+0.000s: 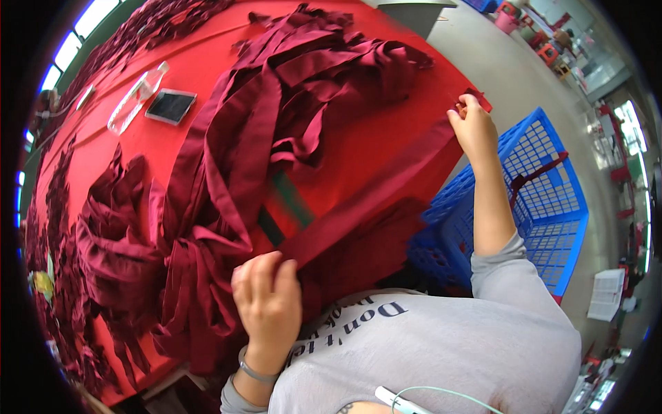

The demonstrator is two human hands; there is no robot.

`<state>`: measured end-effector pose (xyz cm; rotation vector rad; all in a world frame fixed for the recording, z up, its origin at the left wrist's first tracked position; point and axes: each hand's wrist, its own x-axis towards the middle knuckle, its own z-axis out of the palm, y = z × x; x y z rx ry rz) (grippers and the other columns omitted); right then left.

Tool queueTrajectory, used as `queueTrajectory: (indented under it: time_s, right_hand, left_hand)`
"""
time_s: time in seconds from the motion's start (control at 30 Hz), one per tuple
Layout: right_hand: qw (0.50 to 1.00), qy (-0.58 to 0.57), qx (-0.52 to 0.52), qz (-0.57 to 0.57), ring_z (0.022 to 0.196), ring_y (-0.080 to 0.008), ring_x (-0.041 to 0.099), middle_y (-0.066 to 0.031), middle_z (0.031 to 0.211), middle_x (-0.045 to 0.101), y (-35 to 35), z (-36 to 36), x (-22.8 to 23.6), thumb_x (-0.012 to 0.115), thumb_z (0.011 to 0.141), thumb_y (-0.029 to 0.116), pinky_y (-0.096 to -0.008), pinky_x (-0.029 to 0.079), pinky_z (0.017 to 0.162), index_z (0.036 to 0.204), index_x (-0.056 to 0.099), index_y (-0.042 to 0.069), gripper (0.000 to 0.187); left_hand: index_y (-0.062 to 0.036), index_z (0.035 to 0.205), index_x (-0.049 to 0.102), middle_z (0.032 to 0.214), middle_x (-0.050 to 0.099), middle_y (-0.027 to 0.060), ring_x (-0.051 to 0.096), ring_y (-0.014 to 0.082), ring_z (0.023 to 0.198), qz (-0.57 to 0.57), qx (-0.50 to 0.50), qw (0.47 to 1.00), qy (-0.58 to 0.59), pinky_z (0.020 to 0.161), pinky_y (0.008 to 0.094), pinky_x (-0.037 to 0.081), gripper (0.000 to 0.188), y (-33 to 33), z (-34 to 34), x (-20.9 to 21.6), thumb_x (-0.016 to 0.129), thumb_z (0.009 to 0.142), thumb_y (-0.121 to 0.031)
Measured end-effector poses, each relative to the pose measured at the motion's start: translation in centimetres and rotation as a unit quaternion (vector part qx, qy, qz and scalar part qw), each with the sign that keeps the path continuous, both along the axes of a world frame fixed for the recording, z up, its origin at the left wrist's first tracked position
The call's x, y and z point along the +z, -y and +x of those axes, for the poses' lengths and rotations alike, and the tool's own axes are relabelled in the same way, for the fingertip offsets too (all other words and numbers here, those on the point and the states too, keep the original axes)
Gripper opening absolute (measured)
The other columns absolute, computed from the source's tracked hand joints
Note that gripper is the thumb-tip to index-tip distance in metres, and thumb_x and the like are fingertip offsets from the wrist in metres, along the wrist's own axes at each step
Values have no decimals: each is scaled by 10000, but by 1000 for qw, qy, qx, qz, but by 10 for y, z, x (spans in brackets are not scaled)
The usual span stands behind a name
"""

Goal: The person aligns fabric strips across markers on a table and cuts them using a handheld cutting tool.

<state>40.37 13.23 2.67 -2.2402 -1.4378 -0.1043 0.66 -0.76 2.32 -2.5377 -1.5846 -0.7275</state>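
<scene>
A long maroon fabric strip [389, 179] stretches diagonally above the red table [386, 141]. Its far right end is pinched in the fingers of my right hand [477, 131], out at the table's edge. The strip's near end runs up to the fingers of my left hand [267, 300], which are loosely bent, with the thumb apart from them. I see no firm grip there. To the left, a large tangle of maroon strips [238, 148] spreads across the table. Folded maroon cloth [365, 248] lies below the stretched strip, next to my body.
A blue plastic basket [578, 231] stands on the floor at the right, a maroon strip hanging over its rim. A dark phone [171, 106] and a clear plastic bottle [131, 103] lie at the far left. More bunched maroon cloth [117, 248] covers the left side.
</scene>
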Motion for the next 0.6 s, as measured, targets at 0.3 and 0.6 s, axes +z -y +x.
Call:
queueTrajectory:
  time_s: [0.3, 0.6]
  right_hand:
    - [856, -84, 509, 12, 855, -308, 601, -179, 934, 547, 95, -172, 8, 583, 883, 1, -373, 511, 754, 1284, 520, -99, 418]
    - [866, 53, 494, -59, 607, -195, 601, -56, 763, 568, 126, -186, -6, 706, 812, 130, -306, 477, 518, 1188, 647, 14, 398]
  left_hand:
    - [-102, 1292, 619, 1308, 542, 122, 512, 320, 1176, -85, -23, 996, 7, 992, 424, 445, 485, 1, 8, -29, 697, 814, -115]
    - [-199, 1298, 622, 1257, 532, 85, 522, 265, 1078, -67, -16, 998, 11, 920, 421, 453, 531, -1, 9, -34, 727, 777, -203]
